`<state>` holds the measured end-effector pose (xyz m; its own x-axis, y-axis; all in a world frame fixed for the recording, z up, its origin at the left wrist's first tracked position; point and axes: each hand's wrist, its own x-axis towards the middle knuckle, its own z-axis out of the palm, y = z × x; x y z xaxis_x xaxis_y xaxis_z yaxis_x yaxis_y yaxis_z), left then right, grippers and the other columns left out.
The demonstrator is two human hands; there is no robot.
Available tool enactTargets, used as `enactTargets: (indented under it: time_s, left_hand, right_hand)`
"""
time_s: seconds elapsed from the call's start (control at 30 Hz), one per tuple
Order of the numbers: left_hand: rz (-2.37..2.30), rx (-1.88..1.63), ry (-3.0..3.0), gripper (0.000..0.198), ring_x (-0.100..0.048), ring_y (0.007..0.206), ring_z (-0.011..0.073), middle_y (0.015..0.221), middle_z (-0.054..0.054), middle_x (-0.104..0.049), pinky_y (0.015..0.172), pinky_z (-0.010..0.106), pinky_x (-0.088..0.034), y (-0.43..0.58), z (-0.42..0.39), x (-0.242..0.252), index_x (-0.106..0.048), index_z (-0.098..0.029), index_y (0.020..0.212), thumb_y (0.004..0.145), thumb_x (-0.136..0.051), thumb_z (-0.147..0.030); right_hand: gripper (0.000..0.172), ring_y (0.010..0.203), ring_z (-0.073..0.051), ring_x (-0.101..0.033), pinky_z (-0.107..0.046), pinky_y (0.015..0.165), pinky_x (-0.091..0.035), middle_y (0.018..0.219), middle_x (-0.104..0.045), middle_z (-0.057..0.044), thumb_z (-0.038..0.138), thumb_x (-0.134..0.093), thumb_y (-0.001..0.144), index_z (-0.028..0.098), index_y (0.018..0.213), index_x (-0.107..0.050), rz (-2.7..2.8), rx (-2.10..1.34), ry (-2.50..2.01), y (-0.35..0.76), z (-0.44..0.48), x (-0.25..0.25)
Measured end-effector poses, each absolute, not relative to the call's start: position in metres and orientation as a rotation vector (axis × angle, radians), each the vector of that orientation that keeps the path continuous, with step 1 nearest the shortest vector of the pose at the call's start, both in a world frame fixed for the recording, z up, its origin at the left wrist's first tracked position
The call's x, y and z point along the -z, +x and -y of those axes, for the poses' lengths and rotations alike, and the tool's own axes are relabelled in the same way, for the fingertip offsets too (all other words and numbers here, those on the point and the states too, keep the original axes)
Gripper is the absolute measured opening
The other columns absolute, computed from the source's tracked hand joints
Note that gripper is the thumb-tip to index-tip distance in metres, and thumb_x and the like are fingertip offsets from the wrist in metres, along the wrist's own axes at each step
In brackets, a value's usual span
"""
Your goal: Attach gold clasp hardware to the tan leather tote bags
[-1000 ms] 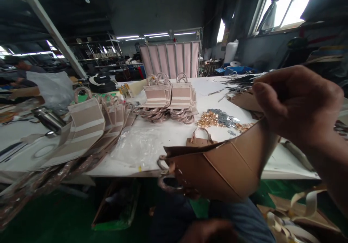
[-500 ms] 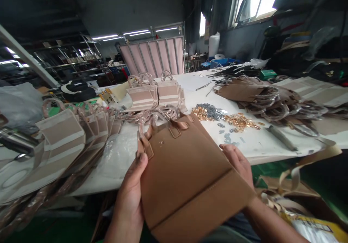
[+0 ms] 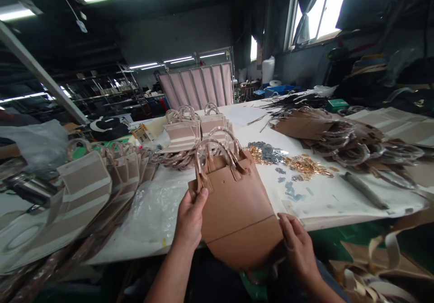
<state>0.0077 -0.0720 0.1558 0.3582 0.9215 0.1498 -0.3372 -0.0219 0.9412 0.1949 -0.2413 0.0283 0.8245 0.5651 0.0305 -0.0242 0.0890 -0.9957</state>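
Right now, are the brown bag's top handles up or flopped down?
Up: the handles arch above the top edge of the bag, which the left hand grips.

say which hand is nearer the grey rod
Right: the right hand is left of the grey rod, at the brown bag; the left hand, farther left, grips the bag's left edge.

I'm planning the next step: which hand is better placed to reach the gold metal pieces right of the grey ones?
Probably the right hand: it is nearer those gold metal pieces, at the lower right edge of the brown handbag. The left hand grips its opposite side.
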Motion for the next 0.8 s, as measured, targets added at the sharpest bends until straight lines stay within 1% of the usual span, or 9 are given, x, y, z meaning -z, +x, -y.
enactTargets:
  time_s: [0.13, 0.23, 0.33, 0.4, 0.43, 0.57, 0.63, 0.7, 0.8]
  left_hand:
    - [-0.688, -0.944, 1.337, 0.055, -0.067, 0.118, 0.029, 0.127, 0.012, -0.072, 0.102, 0.035, -0.053, 0.017, 0.073, -0.131, -0.066, -0.017, 0.132, 0.091, -0.077, -0.051]
    - [-0.705, -0.857, 1.469, 0.051, -0.067, 0.119, 0.0292, 0.126, 0.011, -0.072, 0.104, 0.036, -0.051, 0.033, 0.079, -0.105, -0.067, -0.018, 0.131, 0.094, -0.071, -0.053]
    - [-0.763, -0.851, 1.647, 0.047, -0.063, 0.126, 0.0286, 0.13, 0.01, -0.07, 0.111, 0.037, -0.046, 0.048, 0.08, -0.086, -0.065, -0.021, 0.134, 0.098, -0.065, -0.051]
    - [-0.853, -0.883, 1.803, 0.04, -0.062, 0.125, 0.028, 0.128, 0.01, -0.07, 0.112, 0.039, -0.045, 0.054, 0.078, -0.079, -0.065, -0.021, 0.131, 0.1, -0.061, -0.047]
    - [-0.906, -0.922, 1.89, 0.037, -0.062, 0.125, 0.0283, 0.127, 0.011, -0.068, 0.111, 0.04, -0.045, 0.055, 0.077, -0.077, -0.067, -0.021, 0.127, 0.099, -0.061, -0.045]
    - [-1.018, -1.073, 2.085, 0.027, -0.057, 0.125, 0.0305, 0.13, 0.013, -0.062, 0.11, 0.044, -0.044, 0.055, 0.076, -0.076, -0.069, -0.02, 0.111, 0.093, -0.063, -0.039]
    - [-0.987, -0.96, 1.978, 0.026, -0.062, 0.113, 0.0274, 0.12, 0.01, -0.067, 0.101, 0.04, -0.049, 0.055, 0.076, -0.079, -0.067, -0.019, 0.111, 0.093, -0.063, -0.037]
    - [-0.945, -0.805, 1.79, 0.026, -0.066, 0.096, 0.0235, 0.105, 0.006, -0.071, 0.087, 0.033, -0.052, 0.056, 0.074, -0.085, -0.065, -0.019, 0.111, 0.092, -0.064, -0.036]
    - [-0.881, -0.67, 1.649, 0.027, -0.067, 0.091, 0.022, 0.101, 0.004, -0.073, 0.08, 0.029, -0.051, 0.057, 0.069, -0.099, -0.066, -0.018, 0.11, 0.087, -0.07, -0.033]
  right_hand:
    - [0.056, 0.08, -0.028, -0.069, -0.038, 0.074, -0.056, 0.089, -0.074, -0.008, 0.071, -0.069, 0.091, 0.018, 0.11, -0.073, 0.441, -0.324, -1.464, 0.215, 0.248, -0.037]
    - [0.047, 0.076, -0.026, -0.07, -0.036, 0.072, -0.058, 0.09, -0.074, -0.008, 0.062, -0.074, 0.092, 0.02, 0.114, -0.075, 0.615, -0.308, -1.417, 0.219, 0.243, -0.063]
    - [0.036, 0.088, -0.028, -0.071, -0.037, 0.078, -0.059, 0.098, -0.075, -0.008, 0.055, -0.074, 0.094, 0.022, 0.109, -0.079, 0.919, -0.392, -1.346, 0.213, 0.22, -0.081]
    - [0.034, 0.096, -0.03, -0.07, -0.039, 0.086, -0.057, 0.103, -0.075, -0.009, 0.054, -0.073, 0.094, 0.023, 0.106, -0.081, 1.024, -0.451, -1.335, 0.211, 0.199, -0.08]
    - [0.036, 0.096, -0.03, -0.07, -0.039, 0.087, -0.057, 0.101, -0.075, -0.008, 0.055, -0.073, 0.094, 0.022, 0.105, -0.081, 1.027, -0.481, -1.344, 0.211, 0.19, -0.075]
    - [0.045, 0.08, -0.027, -0.066, -0.036, 0.072, -0.056, 0.089, -0.073, -0.007, 0.061, -0.072, 0.093, 0.021, 0.112, -0.08, 0.896, -0.647, -1.384, 0.215, 0.171, -0.048]
    - [0.048, 0.077, -0.025, -0.064, -0.034, 0.067, -0.054, 0.088, -0.072, -0.006, 0.061, -0.073, 0.093, 0.02, 0.118, -0.078, 0.834, -0.713, -1.365, 0.219, 0.171, -0.04]
    - [0.05, 0.074, -0.023, -0.062, -0.033, 0.066, -0.053, 0.087, -0.071, -0.006, 0.059, -0.077, 0.091, 0.019, 0.12, -0.076, 0.786, -0.762, -1.315, 0.222, 0.172, -0.04]
    - [0.049, 0.068, -0.02, -0.06, -0.03, 0.061, -0.052, 0.08, -0.069, -0.005, 0.058, -0.085, 0.085, 0.017, 0.109, -0.074, 0.712, -0.814, -1.214, 0.227, 0.172, -0.047]
